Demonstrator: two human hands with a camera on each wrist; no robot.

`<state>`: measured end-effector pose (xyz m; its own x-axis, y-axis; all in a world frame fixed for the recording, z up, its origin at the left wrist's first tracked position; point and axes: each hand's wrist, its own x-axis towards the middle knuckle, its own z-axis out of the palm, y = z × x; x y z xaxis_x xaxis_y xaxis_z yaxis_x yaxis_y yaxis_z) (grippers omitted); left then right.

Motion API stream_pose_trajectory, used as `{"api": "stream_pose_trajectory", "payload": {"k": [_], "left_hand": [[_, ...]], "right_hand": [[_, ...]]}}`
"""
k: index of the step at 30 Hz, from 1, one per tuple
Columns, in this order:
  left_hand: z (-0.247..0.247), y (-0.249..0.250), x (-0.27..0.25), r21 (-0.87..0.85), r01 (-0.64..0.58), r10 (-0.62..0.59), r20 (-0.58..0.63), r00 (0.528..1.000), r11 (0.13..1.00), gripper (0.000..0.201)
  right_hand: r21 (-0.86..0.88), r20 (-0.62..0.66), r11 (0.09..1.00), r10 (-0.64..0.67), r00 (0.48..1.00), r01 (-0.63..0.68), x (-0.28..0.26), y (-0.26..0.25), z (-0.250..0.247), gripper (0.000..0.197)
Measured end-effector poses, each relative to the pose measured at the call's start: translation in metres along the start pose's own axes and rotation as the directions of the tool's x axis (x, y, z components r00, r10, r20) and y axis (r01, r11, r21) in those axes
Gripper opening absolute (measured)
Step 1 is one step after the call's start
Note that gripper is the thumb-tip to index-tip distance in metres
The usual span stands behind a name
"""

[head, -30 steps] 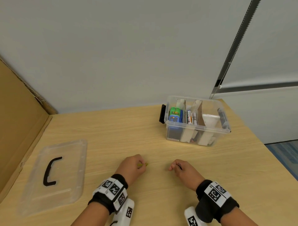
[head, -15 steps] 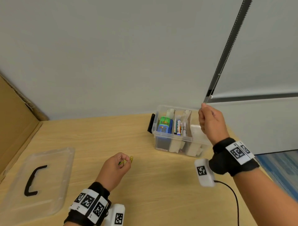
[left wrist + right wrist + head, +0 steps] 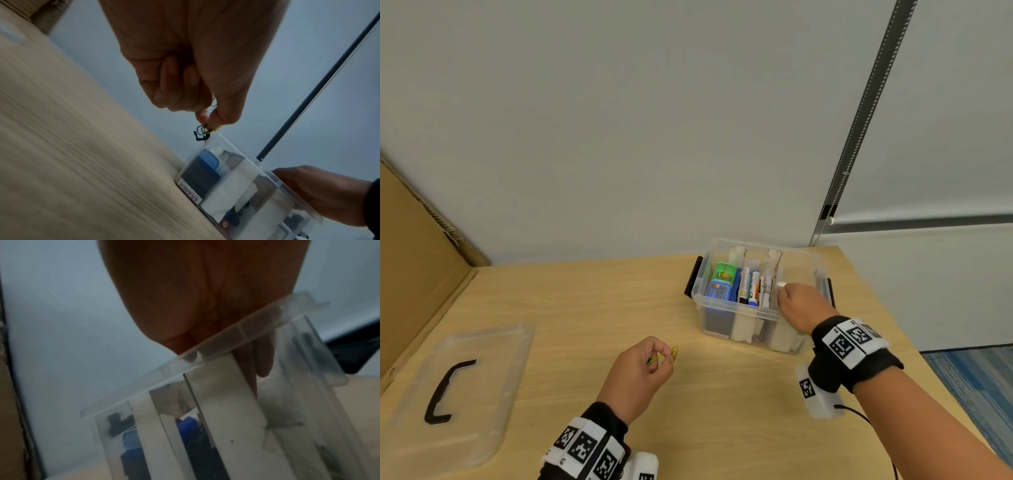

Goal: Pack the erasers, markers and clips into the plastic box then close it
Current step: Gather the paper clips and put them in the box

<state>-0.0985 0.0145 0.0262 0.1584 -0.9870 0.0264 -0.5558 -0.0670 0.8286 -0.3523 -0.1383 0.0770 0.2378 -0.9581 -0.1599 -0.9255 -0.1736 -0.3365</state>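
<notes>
The clear plastic box [image 3: 736, 306] stands open at the back right of the table. Green and blue erasers [image 3: 720, 281] fill its left compartment and several markers [image 3: 753, 287] its middle one. My right hand [image 3: 791, 298] reaches over the front rim into the right compartment; in the right wrist view its fingers [image 3: 261, 360] point down inside the box [image 3: 205, 352], and anything they hold is hidden. My left hand [image 3: 659, 358] hovers above the table in front of the box. It pinches yellow and green paper clips [image 3: 673, 353] [image 3: 203, 129] between thumb and fingertips [image 3: 202, 116].
The clear lid [image 3: 482, 359] with a black handle [image 3: 445, 390] lies flat at the table's left. A cardboard wall [image 3: 414, 257] stands along the left side. The table's right edge [image 3: 893, 325] runs just beyond the box.
My right hand rose from the table, crossed to the box and has now dropped into its right compartment. My left hand lifted the clips a little and stayed in place.
</notes>
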Motion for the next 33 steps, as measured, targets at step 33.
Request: {"api": "stream_pose_trajectory", "payload": {"k": [33], "left_hand": [[0.160,0.192,0.140,0.729,-0.436,-0.049,0.538,0.841,0.528,0.031]], "right_hand": [[0.464,-0.606,0.813,0.001,0.795,0.353,-0.013,0.079,0.072,0.058]]}}
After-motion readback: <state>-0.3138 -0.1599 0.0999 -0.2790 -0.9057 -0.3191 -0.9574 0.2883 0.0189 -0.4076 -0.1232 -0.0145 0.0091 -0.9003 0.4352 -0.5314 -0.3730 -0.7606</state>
